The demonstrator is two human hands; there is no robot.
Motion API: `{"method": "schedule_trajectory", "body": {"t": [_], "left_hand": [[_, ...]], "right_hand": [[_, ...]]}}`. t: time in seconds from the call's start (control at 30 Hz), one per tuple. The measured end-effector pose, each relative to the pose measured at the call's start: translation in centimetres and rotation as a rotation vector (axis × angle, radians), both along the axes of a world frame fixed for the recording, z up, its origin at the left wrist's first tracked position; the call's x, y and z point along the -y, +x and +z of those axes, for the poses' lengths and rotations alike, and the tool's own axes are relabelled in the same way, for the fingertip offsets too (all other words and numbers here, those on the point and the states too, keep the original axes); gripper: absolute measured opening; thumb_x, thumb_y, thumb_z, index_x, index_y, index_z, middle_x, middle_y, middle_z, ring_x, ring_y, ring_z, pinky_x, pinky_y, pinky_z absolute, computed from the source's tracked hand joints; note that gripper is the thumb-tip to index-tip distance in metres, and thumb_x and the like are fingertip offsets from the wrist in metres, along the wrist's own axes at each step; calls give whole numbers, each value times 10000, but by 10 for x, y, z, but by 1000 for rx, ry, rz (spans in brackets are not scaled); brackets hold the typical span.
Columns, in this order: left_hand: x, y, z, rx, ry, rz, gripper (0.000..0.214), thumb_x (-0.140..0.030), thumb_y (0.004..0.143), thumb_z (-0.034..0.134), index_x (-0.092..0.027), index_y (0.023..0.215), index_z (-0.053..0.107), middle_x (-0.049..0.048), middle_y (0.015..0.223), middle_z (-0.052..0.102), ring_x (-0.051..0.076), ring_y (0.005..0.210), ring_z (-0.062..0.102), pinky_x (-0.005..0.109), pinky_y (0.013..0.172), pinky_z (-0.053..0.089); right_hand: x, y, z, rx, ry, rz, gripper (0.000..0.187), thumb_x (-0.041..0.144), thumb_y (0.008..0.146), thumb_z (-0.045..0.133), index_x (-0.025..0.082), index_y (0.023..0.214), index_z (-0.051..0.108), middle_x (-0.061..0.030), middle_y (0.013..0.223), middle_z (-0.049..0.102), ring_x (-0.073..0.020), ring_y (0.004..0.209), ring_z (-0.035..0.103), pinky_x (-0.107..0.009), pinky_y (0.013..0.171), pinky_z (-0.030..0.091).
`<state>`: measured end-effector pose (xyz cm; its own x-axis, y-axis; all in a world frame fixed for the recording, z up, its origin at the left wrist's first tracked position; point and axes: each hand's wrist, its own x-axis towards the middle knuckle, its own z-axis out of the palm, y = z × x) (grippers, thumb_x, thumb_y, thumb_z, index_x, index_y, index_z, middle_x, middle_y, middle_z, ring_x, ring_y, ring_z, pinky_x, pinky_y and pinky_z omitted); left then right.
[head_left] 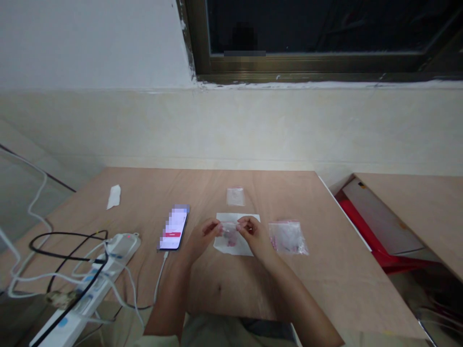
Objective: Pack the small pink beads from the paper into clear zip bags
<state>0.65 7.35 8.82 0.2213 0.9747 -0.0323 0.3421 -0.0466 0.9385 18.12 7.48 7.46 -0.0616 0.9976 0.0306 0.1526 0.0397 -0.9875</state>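
Note:
Between my two hands is a small clear zip bag [229, 232] with something reddish in it, too small to name. My left hand [206, 234] pinches its left upper corner, and my right hand [254, 234] pinches the right upper corner. Beneath the bag, a sheet of white paper [238, 249] lies on the wooden table [231, 284]. To the right of my right hand lies a larger clear zip bag [288, 237], its contents unclear. Beyond the paper a small clear zip bag [235, 196] rests flat.
A lit phone [174, 229] with a white charging cable [161, 274] lies left of my left hand. Farther left is a white power strip [121, 248] with tangled black and white cords. A white paper scrap [114, 196] sits at the back left. The wall [231, 130] borders the table's far edge.

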Motion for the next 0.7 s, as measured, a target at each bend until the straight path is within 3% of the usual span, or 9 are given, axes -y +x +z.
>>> {"method": "schedule_trajectory", "body": {"t": [0.23, 0.4, 0.6, 0.7], "left_hand": [[15, 5, 3, 81, -63, 8, 198, -324, 745, 480, -154, 796, 569, -3, 678, 569, 113, 643, 544, 234, 625, 440], [14, 6, 5, 21, -11, 6, 206, -332, 734, 494, -151, 713, 590, 11, 697, 594, 126, 677, 549, 227, 626, 434], [7, 6, 1, -7, 34, 77, 211, -345, 728, 500, -159, 720, 599, 9, 711, 615, 137, 701, 561, 226, 637, 439], [5, 10, 5, 26, -16, 46, 213, -343, 735, 486, -151, 732, 580, 5, 691, 607, 130, 663, 557, 215, 583, 435]], "right_hand": [[9, 9, -14, -16, -83, 12, 210, 368, 668, 554, 165, 618, 554, 6, 604, 566, -104, 561, 487, -225, 554, 362], [11, 11, -6, -31, -107, -22, 179, 325, 641, 576, 162, 576, 543, 36, 520, 514, -82, 479, 405, -206, 491, 303], [10, 5, 6, -143, -101, 97, 213, 381, 674, 545, 170, 685, 564, 10, 642, 571, -105, 571, 503, -225, 561, 373], [6, 0, 8, -204, -133, 91, 208, 378, 658, 554, 171, 653, 543, 15, 601, 553, -104, 533, 505, -228, 537, 388]]}}
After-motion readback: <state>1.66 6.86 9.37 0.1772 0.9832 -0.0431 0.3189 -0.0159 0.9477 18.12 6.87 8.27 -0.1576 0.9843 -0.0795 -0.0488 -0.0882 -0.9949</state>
